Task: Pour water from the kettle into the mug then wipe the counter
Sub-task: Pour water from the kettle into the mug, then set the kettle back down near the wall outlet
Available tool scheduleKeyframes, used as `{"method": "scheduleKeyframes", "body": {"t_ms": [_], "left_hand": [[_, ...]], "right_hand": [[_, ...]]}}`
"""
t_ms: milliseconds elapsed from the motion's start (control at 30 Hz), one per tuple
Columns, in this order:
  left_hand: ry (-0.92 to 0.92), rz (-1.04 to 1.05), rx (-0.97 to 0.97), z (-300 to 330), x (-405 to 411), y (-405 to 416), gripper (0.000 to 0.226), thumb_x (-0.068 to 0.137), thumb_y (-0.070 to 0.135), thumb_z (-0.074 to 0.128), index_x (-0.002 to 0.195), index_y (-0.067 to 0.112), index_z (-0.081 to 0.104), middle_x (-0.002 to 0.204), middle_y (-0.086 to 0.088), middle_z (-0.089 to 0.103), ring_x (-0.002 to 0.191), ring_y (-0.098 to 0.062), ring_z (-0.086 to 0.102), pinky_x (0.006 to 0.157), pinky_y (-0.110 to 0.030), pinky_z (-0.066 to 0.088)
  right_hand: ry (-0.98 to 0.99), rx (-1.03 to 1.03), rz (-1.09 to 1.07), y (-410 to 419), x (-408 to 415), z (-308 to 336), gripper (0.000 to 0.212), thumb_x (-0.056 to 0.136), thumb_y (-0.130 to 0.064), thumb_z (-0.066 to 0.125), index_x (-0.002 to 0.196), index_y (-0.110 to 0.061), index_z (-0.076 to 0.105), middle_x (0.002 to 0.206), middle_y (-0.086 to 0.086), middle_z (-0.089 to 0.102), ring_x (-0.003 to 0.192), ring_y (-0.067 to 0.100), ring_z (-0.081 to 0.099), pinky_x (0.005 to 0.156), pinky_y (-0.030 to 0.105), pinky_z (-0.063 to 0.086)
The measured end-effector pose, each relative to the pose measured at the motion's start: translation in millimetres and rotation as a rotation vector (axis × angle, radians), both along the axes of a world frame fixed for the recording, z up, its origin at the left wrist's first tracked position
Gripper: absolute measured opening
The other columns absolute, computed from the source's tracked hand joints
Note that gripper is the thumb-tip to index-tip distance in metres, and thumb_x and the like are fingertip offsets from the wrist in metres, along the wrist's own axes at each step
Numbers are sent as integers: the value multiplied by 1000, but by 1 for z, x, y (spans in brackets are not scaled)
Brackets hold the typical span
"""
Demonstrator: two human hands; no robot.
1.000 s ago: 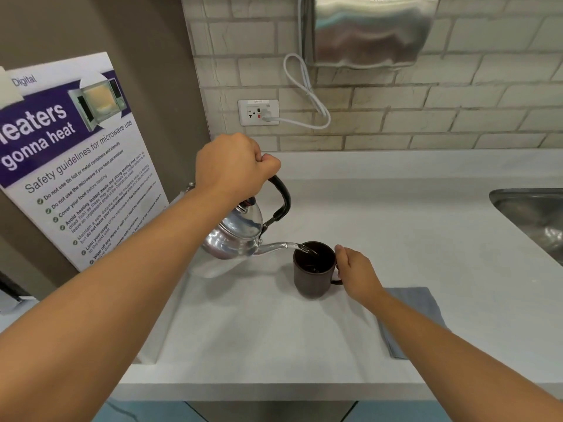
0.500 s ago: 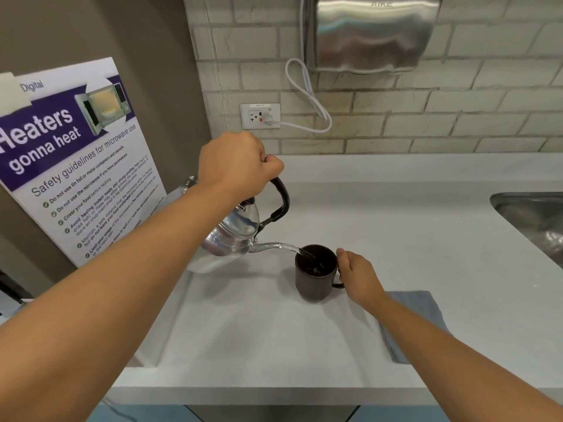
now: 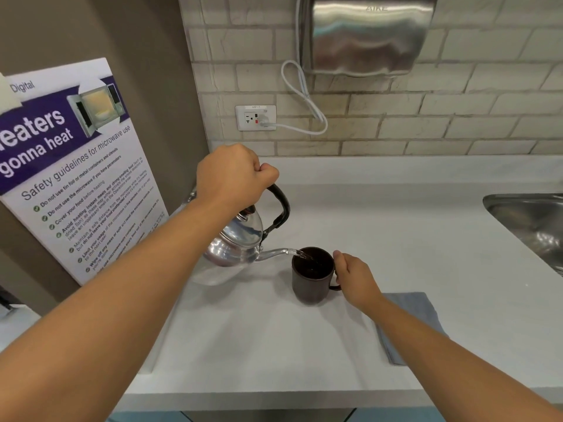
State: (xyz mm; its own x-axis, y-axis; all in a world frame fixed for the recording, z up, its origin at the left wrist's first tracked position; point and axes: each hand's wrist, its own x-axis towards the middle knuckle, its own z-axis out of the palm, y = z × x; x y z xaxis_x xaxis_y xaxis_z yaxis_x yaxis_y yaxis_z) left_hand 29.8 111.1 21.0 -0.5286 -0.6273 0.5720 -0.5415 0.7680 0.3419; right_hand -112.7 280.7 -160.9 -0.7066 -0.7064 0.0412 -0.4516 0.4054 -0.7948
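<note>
Kettle handling: polished metal body, rigid, likely slippery and possibly hot, so the correct hold is the black handle arching over the lid. Weight depends on fill level, which is not visible. The left hand is fisted fully around the top of this handle and carries the kettle tilted above the counter, spout over the rim of the mug. A thin stream of water runs from the spout into the mug.

Mug handling: dark, rigid, stable on its base, breakable if knocked. It stands on the counter just right of the kettle. The right hand is loosely curled at the mug's side handle, steadying it; whether the fingers pass through the loop cannot be determined.

A grey cloth lies flat on the counter beneath the right forearm, near the mug, untouched.
</note>
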Motion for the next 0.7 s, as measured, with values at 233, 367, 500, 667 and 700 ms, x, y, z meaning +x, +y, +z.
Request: {"method": "scheduleKeyframes", "body": {"t_ms": [233,367,500,667,700], "left_hand": [[132,-4,106,-11,9,-14,35,72,29,56,48,4,55,39,1,37,41,-16,32,45,-22,32],[221,0,225,-19,11,-21,34,70,28,57,48,2,56,38,0,39,39,-14,33,44,-20,30],[294,-2,352,-27,14,-27,35,68,30,58,49,0,58,29,5,33,35,-10,29,44,-21,30],[364,32,472,-29,17,-37,36,68,29,58,60,-6,62,27,7,27,31,-10,26,39,-19,27],[385,45,493,-29,18,-40,36,69,28,59,61,-7,62,27,7,27,30,-10,26,38,-19,26]], "right_hand": [[-2,-2,-1,0,0,0,44,100,-34,28,64,-10,34,64,11,43,63,21,44,59,34,34],[-4,-10,3,0,0,0,44,101,-33,29,64,-9,35,64,10,43,63,21,45,59,34,34],[-63,-30,7,1,0,2,43,100,-32,31,64,-9,36,64,9,44,63,20,47,60,34,35],[-239,-51,-47,0,-7,11,38,95,-32,43,65,-9,49,62,4,59,60,18,52,64,32,41],[-247,-65,-72,-2,-10,16,36,94,-31,46,66,-9,52,63,3,60,63,19,55,64,31,42]]}}
